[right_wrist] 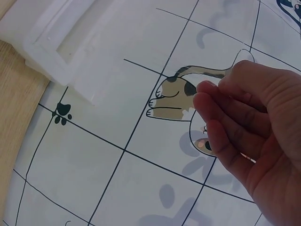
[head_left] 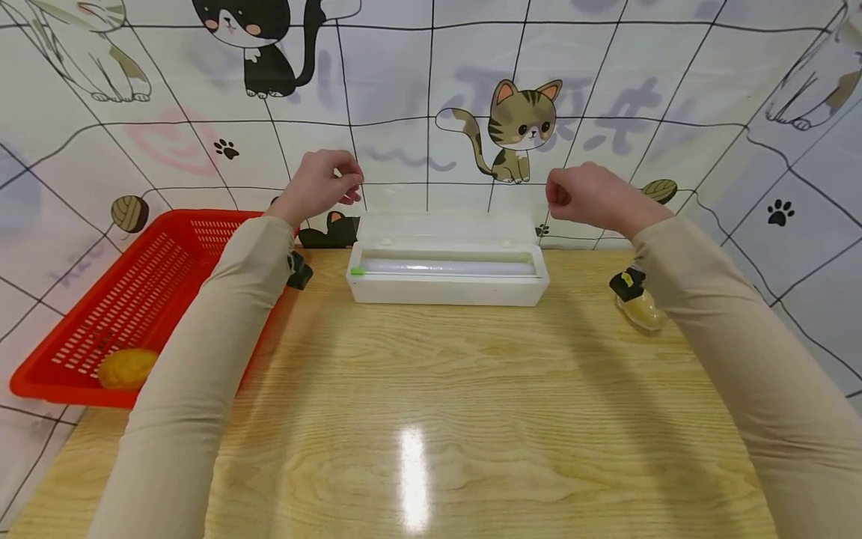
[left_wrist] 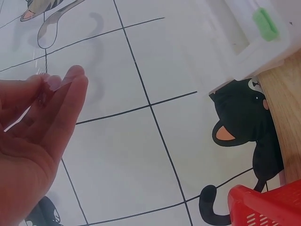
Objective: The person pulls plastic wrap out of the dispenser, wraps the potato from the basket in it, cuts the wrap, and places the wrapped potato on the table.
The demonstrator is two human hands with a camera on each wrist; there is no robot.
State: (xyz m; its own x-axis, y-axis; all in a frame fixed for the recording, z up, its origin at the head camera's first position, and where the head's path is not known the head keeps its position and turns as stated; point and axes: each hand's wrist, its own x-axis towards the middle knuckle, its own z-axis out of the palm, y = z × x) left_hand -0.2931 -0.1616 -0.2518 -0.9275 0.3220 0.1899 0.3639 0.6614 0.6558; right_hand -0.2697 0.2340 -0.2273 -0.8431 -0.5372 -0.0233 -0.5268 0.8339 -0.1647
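Note:
A white plastic-wrap box (head_left: 447, 293) stands at the back of the wooden table, its translucent lid (head_left: 444, 226) raised. Inside lies a roll of clear wrap (head_left: 458, 267), with a green slider (head_left: 358, 272) at the left end of the front rail. Above and behind the box's left end, my left hand (head_left: 319, 183) pinches clear plastic wrap (left_wrist: 37, 66) between thumb and fingers. My right hand (head_left: 595, 196) is raised level with it beyond the right end, thumb and fingertips pinched together. The film between the hands is nearly invisible.
A red basket (head_left: 101, 314) stands on the left under my left forearm, with a yellow fruit (head_left: 126, 368) in it. Beside my right forearm lies a yellow item (head_left: 643, 311) that looks wrapped in clear film. A cat-print backdrop (head_left: 404, 150) rises behind the table.

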